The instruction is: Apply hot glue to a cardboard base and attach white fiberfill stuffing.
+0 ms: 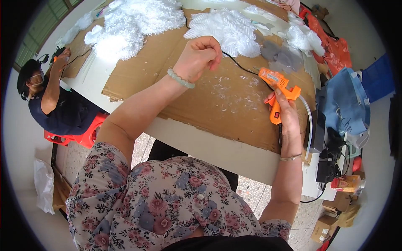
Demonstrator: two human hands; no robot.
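my right hand (288, 113): wrapped around the handle of an orange glue gun (275, 100), over the right part of the cardboard (188, 102), nozzle aimed up and leftward. a long clear glue stick (310, 121) bends out of its rear and hangs down beside my wrist.

my left hand (202, 56): raised over the cardboard, well apart from the gun, fingers curled in, narrow. cannot tell whether anything thin is pinched there. pale bead bracelet (181, 78) at that wrist.

on the cardboard, between my hands and nearer me: scattered clear wisps (234, 94). a black cable (238, 65) crosses to the gun's near surroundings. beyond my left hand, a white fluffy pile (224, 31); grey sheer pieces (282, 56) past the nozzle.

far left: a co-worker (63, 104) seated on a red stool (90, 133), arm raised. blue bag (345, 100) on my right.
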